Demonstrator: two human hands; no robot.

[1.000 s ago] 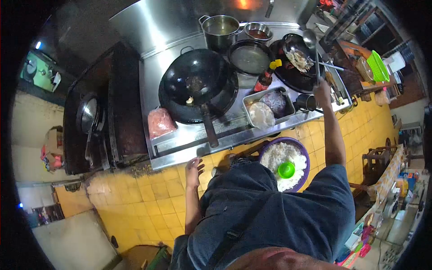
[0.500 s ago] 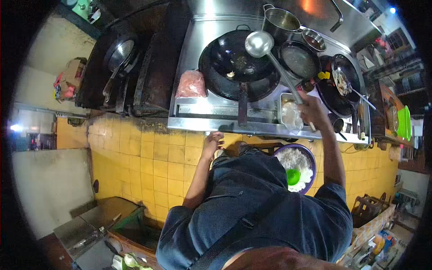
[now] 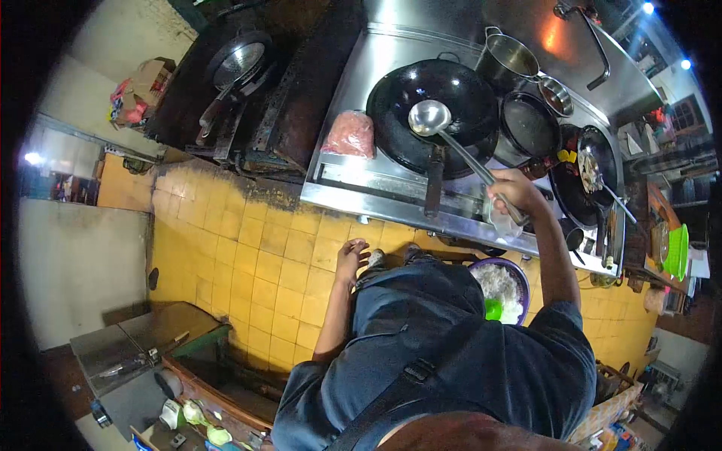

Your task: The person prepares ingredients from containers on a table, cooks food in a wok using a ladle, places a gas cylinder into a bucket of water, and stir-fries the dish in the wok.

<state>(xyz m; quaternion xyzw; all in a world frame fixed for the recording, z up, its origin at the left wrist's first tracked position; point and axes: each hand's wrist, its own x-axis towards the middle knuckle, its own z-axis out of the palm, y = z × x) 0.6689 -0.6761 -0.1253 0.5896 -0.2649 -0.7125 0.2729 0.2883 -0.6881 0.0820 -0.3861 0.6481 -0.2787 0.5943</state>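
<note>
My right hand [image 3: 513, 191] is wrapped round the handle of a long metal ladle [image 3: 466, 155]. The ladle's round bowl hangs over the black wok [image 3: 391, 86] on the stove and covers part of its inside. Toward me points the wok's dark handle [image 3: 434, 188], left of my right hand. Low by the stove's front edge, my left hand [image 3: 351, 259] holds nothing, its fingers loosely bent and apart. A clear bag of pinkish meat [image 3: 350, 135] lies left of the wok. Beneath my right hand, a clear container [image 3: 502, 222] is partly hidden.
Behind the wok stand a deep pot [image 3: 508, 59] and a small saucepan [image 3: 555, 96]. A black pan [image 3: 531, 124] and another wok with food and a utensil [image 3: 590, 173] sit to the right. On the floor, a purple basin [image 3: 525, 282] holds white rice and a green bowl [image 3: 492, 309].
The ladle's bowl has moved from the wok's far right side toward its middle. My left hand's fingers look more bent in. The whole view has turned and shifted somewhat.
</note>
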